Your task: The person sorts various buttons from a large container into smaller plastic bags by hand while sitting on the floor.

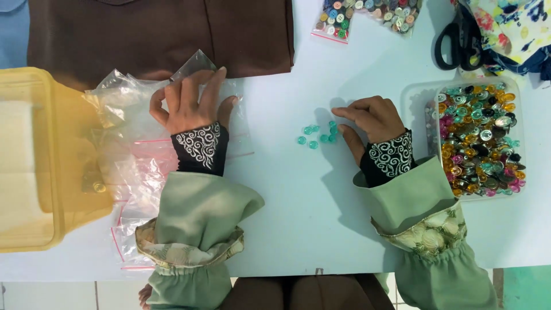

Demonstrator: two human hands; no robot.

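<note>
My left hand (189, 103) lies flat on a heap of small clear zip bags (129, 155), fingers spread over the top bag near the brown cloth. My right hand (370, 117) rests on the white table with curled fingers, its fingertips touching a small cluster of teal buttons (317, 135). Nothing is gripped in either hand. Both wrists wear black cuffs with white swirls under green sleeves.
A clear tub (479, 138) full of mixed coloured buttons stands to the right. A yellow plastic box (40, 161) sits at the left. Brown cloth (160, 34), bags of buttons (367, 17), black scissors (459, 43) and floral fabric (511, 28) lie along the far edge.
</note>
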